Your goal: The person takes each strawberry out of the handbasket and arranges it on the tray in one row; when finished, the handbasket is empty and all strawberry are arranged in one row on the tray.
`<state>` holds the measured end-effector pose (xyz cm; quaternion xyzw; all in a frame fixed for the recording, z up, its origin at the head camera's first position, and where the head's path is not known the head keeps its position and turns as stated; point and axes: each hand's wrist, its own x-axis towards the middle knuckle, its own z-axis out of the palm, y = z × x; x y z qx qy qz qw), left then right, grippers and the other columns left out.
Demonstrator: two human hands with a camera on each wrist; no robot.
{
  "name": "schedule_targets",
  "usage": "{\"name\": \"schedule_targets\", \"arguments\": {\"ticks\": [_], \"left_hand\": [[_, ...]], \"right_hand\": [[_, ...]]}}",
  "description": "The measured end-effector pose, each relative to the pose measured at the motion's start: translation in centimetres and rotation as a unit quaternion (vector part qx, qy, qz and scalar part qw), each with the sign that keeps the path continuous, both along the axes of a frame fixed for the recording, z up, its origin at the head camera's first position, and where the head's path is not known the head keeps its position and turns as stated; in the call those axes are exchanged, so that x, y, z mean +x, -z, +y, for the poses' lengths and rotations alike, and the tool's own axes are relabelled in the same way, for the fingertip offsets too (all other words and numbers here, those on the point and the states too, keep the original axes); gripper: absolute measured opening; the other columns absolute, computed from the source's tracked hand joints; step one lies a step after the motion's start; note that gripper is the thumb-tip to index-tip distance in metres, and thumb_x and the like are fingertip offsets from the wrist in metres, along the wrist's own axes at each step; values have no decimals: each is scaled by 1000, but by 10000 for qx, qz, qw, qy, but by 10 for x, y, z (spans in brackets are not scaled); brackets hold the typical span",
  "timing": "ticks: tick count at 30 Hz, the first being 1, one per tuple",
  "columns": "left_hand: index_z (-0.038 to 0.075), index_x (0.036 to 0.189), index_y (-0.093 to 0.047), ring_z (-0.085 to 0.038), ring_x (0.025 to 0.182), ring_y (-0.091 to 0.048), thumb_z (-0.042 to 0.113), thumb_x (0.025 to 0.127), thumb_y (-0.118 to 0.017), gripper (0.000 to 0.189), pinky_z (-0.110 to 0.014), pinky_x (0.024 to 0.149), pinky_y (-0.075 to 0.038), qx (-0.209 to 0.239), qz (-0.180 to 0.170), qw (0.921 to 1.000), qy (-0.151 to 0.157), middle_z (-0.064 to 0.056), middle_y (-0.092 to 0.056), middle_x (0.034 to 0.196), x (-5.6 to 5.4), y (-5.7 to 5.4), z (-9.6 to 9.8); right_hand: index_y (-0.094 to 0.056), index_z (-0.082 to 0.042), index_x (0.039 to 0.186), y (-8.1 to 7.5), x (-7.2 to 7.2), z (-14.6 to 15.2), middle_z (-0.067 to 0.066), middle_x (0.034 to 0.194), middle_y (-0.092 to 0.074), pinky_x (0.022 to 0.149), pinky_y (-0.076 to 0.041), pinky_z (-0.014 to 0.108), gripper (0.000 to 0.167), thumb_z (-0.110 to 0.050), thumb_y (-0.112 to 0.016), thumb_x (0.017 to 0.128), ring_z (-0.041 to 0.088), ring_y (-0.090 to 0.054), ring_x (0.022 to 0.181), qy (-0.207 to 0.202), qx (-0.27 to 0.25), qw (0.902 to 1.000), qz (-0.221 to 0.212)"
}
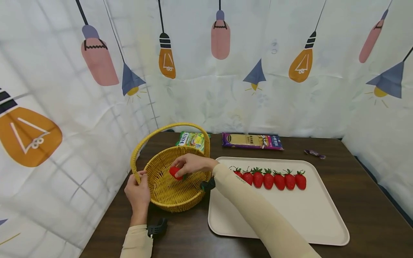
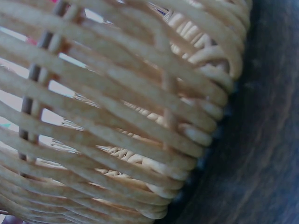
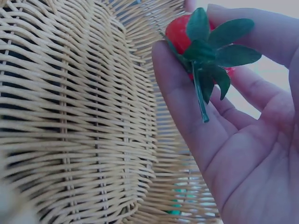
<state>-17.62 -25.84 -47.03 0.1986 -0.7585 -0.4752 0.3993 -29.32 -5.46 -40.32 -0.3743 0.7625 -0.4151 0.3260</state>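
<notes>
A yellow wicker basket (image 1: 174, 204) with a tall arched handle stands on the dark table. My left hand (image 1: 138, 191) grips it at the left, where the handle meets the rim. Inside the basket's opening, my right hand (image 1: 190, 164) pinches a red strawberry (image 1: 175, 173) between thumb and fingers. In the right wrist view, green leaves and a stem show on that strawberry (image 3: 180, 35), above the woven wall. Only the basket's weave (image 2: 117, 116) fills the left wrist view; the left hand is out of it. Several strawberries (image 1: 279, 181) lie in a row on a cream tray (image 1: 290, 222).
Behind the basket lies a green snack bag (image 1: 193, 139). A purple packet (image 1: 251, 141) lies at the table's back edge, with a small purple wrapped sweet (image 1: 314, 154) to its right. The right forearm crosses over the tray's left part. A patterned curtain (image 1: 206, 96) hangs behind.
</notes>
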Motion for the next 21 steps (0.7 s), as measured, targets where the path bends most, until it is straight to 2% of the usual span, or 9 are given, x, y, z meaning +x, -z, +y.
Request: {"name": "schedule_targets", "arguments": {"ticks": [5,9,14,17,21], "left_hand": [[4,80,-64,-11,52,-38,13,95,-58,18,-24,53,-30,-26,-1,10000,40,4,-63,83,0,-1,1],[5,81,-65,-10,52,-38,13,95,-58,17,-24,52,-30,-42,1,10000,51,3,-63,82,0,0,1],[6,88,-68,-11,55,-41,15,95,-58,16,-23,53,-31,7,-56,10000,26,1,-63,82,0,0,1],[4,89,-69,-11,55,-41,15,95,-58,17,-23,53,-31,-11,-66,10000,22,-1,-63,84,1,0,1],[3,88,-69,-11,54,-40,14,95,-58,17,-23,53,-31,-19,-39,10000,27,-1,-65,85,1,0,1]], "right_hand": [[-58,-13,133,-3,4,12,2,109,-64,78,-53,29,45,-19,-69,89,14,-62,96,131,-274,9995,-84],[-60,-8,128,-2,8,25,3,106,-65,78,-54,30,42,-18,-70,89,15,-63,91,403,-471,9979,-161],[-62,-10,119,-1,11,45,4,105,-63,81,-53,39,36,-21,-73,87,16,-60,85,997,-566,9934,-73],[-60,-10,117,-1,12,58,6,103,-62,79,-53,43,36,-21,-75,86,16,-58,79,1378,-632,9883,-162],[-59,-9,114,0,12,73,8,100,-63,76,-54,42,35,-21,-75,85,18,-59,77,1703,-710,9825,-256]]}}
